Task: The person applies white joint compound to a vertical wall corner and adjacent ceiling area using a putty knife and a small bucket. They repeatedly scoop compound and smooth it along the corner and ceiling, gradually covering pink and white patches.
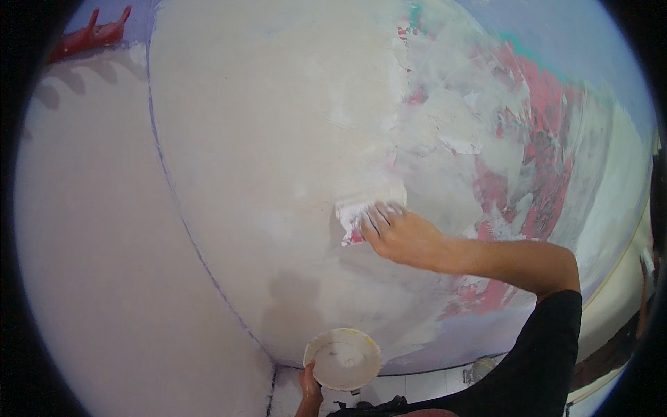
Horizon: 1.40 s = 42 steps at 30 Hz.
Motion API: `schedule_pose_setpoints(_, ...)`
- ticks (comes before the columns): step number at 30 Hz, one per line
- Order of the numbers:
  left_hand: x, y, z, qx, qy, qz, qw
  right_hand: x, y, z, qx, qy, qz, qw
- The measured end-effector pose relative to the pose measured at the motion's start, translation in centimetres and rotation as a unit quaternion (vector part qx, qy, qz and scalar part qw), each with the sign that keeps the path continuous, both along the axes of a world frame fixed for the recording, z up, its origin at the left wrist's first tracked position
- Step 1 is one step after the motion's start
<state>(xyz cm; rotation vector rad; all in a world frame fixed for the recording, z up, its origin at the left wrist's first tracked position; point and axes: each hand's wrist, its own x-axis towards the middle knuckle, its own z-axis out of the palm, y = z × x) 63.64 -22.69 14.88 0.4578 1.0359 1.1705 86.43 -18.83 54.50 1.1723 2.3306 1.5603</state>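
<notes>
My right hand (399, 236) is closed around a putty spreader (353, 217), a flat blade caked in white paste with a patch of pink showing. Its blade is against the wall (278, 167), on the pale coated part, and the fingers are smeared white. Low in the picture, my left hand (310, 384) grips a round shallow bowl (342, 358) by its left rim. White paste lies inside the bowl, and its rim has yellowish marks.
Patchy pink and grey wall (549, 139) lies to the right. A purple line (177, 198) runs down at the left. A red pronged object (90, 36) juts out at upper left. Another person's arm (643, 299) shows at the right rim. White floor tiles (424, 383) lie below.
</notes>
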Motion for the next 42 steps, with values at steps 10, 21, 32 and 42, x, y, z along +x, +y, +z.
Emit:
schedule_pose_setpoints(10,1.7,1.3,-2.4,-0.002,0.013,0.007,1.000,13.5,-0.2,21.8,0.492,0.191,-0.064,0.847)
schedule_pose_setpoints(21,4.2,4.1,-4.0,-0.018,-0.048,-0.015,0.999,5.6,4.2,-7.0,0.019,-0.025,0.008,0.999)
schedule_pose_setpoints(32,7.7,6.2,-4.2,-0.006,-0.007,-0.032,0.999,22.5,0.8,13.8,0.547,0.184,-0.042,0.815)
schedule_pose_setpoints(42,13.5,10.9,-5.9,0.009,-0.033,-0.025,0.999,23.4,8.6,1.9,0.306,0.177,-0.186,0.916)
